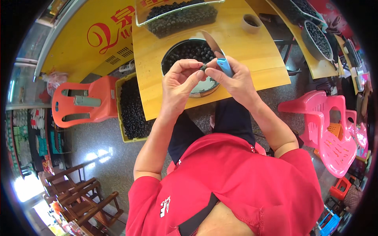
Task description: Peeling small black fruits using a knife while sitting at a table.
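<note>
My left hand [176,84] is closed in a pinch on a small dark round piece [203,67], perhaps a snail or a fruit; its kind is not plain. My right hand [239,81] is closed around the blue handle of a knife [225,67], whose broad blade points up and away from me. Its thumb and fingertip also meet at the dark piece. Both hands are above the near part of a round metal bowl [163,59]. Many similar dark round pieces [191,53] lie in the bowl's far part, while its near part shows pale and shiny between my wrists.
The bowl stands on a yellow wooden table [252,59]. Behind it are a clear bin [177,15] of dark pieces and a small cup [251,24]. A yellow crate [125,137] sits left, beside an orange chair [102,98]. A pink chair [315,118] stands right.
</note>
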`<action>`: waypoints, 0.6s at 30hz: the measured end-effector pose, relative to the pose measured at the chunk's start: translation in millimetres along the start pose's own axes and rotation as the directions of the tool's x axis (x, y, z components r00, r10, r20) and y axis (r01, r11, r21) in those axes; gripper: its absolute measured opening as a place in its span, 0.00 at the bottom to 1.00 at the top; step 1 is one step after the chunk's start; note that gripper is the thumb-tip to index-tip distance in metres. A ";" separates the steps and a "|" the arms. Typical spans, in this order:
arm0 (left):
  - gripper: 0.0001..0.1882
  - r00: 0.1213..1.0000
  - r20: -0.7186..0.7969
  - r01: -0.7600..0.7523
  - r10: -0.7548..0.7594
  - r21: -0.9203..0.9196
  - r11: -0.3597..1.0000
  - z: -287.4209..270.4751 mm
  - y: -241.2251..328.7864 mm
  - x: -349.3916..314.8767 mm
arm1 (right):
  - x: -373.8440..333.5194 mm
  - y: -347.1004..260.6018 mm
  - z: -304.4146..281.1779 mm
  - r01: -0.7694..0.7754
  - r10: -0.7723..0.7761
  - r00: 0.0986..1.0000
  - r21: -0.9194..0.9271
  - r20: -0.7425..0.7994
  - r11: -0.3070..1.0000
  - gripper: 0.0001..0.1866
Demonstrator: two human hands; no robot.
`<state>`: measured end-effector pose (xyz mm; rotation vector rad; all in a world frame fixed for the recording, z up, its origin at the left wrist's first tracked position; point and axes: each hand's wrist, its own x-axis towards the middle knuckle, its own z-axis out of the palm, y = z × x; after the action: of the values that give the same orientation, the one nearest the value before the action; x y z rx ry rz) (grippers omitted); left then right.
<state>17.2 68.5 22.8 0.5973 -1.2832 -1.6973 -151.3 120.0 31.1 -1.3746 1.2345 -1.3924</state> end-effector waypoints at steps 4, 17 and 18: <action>0.09 0.998 -0.016 -0.054 0.055 0.040 0.998 3.6 -2.9 -6.4 | -0.1 -6.5 6.1 -0.065 0.052 0.996 0.207 0.067 0.976 0.08; 0.10 0.982 -0.048 -0.179 0.183 0.069 0.981 2.1 4.0 -25.2 | 1.3 -14.8 13.0 -0.301 0.259 0.952 0.344 0.162 0.889 0.10; 0.10 0.982 -0.051 -0.180 0.183 0.065 0.982 1.1 4.6 -26.0 | 1.2 -15.1 12.6 -0.304 0.262 0.951 0.340 0.164 0.890 0.10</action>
<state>30.5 91.3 23.9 0.5428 -1.3110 -1.4864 -137.6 120.5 45.3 -0.9609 0.9952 -1.2409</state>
